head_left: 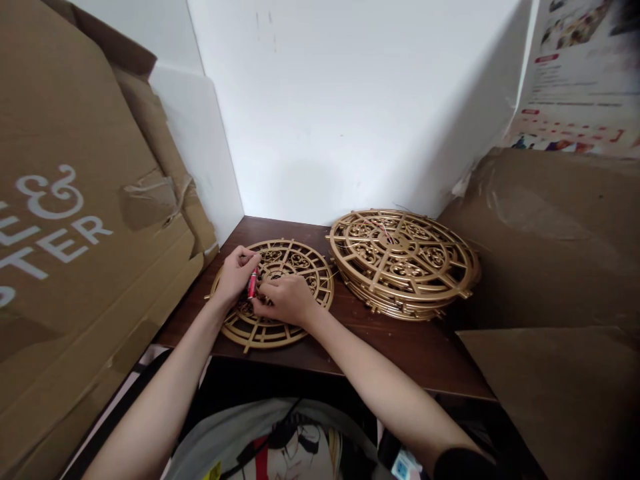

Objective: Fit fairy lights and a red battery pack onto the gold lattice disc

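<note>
A gold openwork round panel (295, 267) lies flat on the dark brown table (400, 347) in front of me. Both hands rest on its left part. My left hand (235, 273) is closed, with its fingers curled on the panel beside a small red object (253, 283). My right hand (285, 300) is closed too, its fingertips pinched at that red object from the right. Which hand carries the red object I cannot tell. To the right sits a stack of several similar gold round panels (405, 263).
A large printed cardboard sheet (75, 220) leans along the left. Brown cardboard (555, 247) stands at the right, against the stack. A white wall (350, 107) closes the back. A printed poster (580, 73) hangs at the upper right.
</note>
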Demonstrator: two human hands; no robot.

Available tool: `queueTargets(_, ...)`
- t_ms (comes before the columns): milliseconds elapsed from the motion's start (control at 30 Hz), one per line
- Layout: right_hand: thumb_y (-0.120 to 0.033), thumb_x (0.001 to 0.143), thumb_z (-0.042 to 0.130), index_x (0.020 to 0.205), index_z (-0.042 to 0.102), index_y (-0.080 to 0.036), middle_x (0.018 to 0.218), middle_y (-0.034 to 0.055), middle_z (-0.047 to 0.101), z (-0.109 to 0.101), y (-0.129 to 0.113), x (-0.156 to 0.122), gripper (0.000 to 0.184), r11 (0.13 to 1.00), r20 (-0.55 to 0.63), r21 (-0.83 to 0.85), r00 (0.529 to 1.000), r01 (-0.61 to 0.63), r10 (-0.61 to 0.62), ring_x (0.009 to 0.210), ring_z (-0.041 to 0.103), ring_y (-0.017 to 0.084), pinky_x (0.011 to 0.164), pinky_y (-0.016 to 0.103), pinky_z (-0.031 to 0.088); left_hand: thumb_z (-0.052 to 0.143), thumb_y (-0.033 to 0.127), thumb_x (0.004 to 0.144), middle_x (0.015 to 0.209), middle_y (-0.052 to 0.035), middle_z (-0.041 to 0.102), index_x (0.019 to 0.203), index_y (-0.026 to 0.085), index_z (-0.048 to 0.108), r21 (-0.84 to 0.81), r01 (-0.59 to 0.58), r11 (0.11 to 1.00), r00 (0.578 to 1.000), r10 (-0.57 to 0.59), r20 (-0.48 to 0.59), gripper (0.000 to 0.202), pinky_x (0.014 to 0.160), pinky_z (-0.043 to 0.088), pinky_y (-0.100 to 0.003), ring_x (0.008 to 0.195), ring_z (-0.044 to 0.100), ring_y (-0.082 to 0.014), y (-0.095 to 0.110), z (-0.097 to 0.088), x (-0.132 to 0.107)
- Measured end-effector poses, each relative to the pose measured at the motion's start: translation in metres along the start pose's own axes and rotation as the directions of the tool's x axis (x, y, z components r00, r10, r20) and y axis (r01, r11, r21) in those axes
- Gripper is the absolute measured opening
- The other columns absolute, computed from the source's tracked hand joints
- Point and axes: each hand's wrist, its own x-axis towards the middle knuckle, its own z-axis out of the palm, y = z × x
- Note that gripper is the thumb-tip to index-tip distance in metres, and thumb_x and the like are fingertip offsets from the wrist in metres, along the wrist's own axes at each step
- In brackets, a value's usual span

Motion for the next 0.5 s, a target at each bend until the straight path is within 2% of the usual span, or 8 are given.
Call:
queueTargets(300,-0.030,0.090,0.050,0.070,0.066,-0.019,0.067,0.0018,0.070,-0.0006,-0.0012,-0.0007,0.029,1.000,-0.011,-0.020,1.000,0.020,-0.021,0.057,0.060,0.013,0.056,0.026,0.032,0.065,0.034,0.069,0.054,0.0057,0.054,0.071,0.019,0.051,0.101,-0.049,0.994,0.996,0.057,-0.073,0.020,0.046,0.036,-0.020,0.046,0.048,-0.0095,-0.0091,0.0016,0.0073)
queueTargets(500,-0.027,0.089,0.050,0.072,0.067,-0.018,0.063,0.0020,0.070,-0.0012,-0.0036,0.0002,0.026,0.999,0.004,-0.036,1.000,0.010,-0.010,0.054,0.059,0.013,0.055,0.025,0.031,0.065,0.027,0.069,0.053,0.0061,0.053,0.070,0.018,0.051,0.050,-0.019,0.999,0.993,0.025,-0.115,0.016,0.046,0.035,-0.020,0.044,0.046,-0.0091,-0.0066,0.0038,0.0069)
